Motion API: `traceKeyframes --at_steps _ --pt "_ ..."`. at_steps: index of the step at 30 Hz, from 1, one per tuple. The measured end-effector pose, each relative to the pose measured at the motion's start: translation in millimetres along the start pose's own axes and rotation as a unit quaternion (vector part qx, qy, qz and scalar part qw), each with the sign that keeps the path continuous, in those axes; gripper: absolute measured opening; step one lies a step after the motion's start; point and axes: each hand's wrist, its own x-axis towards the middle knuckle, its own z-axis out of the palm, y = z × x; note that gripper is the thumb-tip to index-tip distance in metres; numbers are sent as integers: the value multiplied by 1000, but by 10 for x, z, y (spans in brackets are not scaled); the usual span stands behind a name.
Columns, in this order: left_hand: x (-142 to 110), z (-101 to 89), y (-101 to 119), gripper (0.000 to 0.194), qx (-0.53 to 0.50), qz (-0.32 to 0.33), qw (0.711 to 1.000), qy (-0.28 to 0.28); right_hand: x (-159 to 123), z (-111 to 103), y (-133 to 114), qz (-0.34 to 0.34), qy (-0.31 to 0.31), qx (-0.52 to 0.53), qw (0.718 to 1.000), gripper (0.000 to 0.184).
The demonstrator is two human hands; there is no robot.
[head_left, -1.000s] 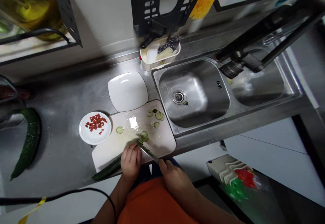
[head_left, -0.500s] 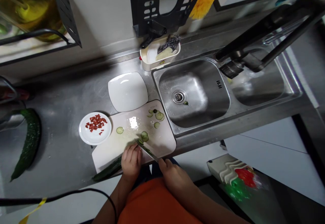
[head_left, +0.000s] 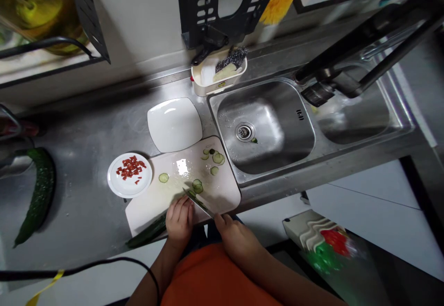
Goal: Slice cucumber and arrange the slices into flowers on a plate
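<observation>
On a white cutting board (head_left: 145, 213) lies a dark green cucumber (head_left: 149, 232), its left end reaching past the board's near edge. My left hand (head_left: 179, 218) is closed over the cucumber's right end, fingers curled. My right hand (head_left: 237, 236) grips a knife (head_left: 204, 208) by its handle, which the fingers hide. The blade slants up and left beside my left fingertips, at the cucumber's cut end. Several thin cucumber slices (head_left: 197, 186) lie just beyond the blade, with more slices (head_left: 218, 157) near the far right corner and a single slice (head_left: 163, 177) at the left.
A round plate (head_left: 114, 182) of chopped red pieces overlaps the board's left corner. Behind the board stands a square white plate (head_left: 174, 125). The steel sink (head_left: 277, 144) lies to the right, under a black faucet (head_left: 317, 94). Another cucumber (head_left: 40, 199) rests far left.
The knife and my right hand have shifted slightly up and left, so the blade tip reaches a little farther past my left fingers. My left hand has stayed on the cucumber.
</observation>
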Motion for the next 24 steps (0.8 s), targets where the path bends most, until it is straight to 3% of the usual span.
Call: traceKeyframes --at_steps 24 --pt "-21 10 16 21 -15 -15 1000 -7 296 135 -81 -4 53 -22 998 34"
